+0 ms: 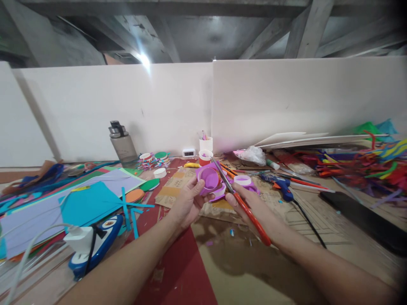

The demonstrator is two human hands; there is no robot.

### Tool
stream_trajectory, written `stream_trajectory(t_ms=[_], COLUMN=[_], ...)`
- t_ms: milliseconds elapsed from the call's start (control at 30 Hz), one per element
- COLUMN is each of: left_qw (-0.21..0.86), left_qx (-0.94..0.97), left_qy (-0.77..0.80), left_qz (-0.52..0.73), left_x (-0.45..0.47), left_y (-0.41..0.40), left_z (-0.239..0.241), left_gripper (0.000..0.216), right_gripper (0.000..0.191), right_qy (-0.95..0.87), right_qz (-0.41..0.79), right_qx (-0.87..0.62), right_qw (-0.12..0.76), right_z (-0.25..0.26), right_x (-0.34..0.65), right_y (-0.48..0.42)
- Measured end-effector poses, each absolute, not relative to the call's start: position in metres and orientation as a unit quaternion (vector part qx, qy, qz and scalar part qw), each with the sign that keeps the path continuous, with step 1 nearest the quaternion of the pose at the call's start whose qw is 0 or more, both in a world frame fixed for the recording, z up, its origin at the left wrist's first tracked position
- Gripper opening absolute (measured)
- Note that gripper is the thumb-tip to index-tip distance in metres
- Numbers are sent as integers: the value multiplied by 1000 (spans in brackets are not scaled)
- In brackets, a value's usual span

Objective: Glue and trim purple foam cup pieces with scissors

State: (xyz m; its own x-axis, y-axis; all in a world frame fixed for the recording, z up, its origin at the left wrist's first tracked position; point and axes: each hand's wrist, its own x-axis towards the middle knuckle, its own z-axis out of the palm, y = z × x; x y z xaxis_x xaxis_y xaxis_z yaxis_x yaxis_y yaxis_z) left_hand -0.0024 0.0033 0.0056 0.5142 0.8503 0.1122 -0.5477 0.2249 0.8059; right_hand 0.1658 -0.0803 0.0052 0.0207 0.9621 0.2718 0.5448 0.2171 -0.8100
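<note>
Near the middle of the table, my left hand (189, 199) grips a round purple cup-like piece (210, 178) by its side, its open end facing me. Purple flat material shows behind and below it. My right hand (249, 202) is closed around red-handled scissors (251, 215). Their grey metal blades point up and away, passing close to the right side of the purple piece; whether they touch it I cannot tell. Just beyond my right hand sits another purple piece with a white ring (242, 180), partly hidden by the fingers.
Coloured sheets (92, 203) and a blue-and-white power strip (95, 245) lie left. A bottle (122, 144), a white pencil cup (206, 144) and a small clock (188, 153) stand behind. To the right are a glue gun (284, 189), a black slab (365, 220) and colourful strips (346, 167).
</note>
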Motion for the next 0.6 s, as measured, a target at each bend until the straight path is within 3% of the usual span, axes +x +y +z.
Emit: stream_trajectory(t_ms=[600], left_qw=[757], left_qx=[430], left_qy=[171], left_qz=[462], left_x=[-4], left_y=[4], left_z=[6], left_gripper=[37], right_gripper=[31], right_qy=[-662], right_qz=[246], right_qx=[-567], right_qw=[424], right_z=[11], right_x=[164], right_y=[-80])
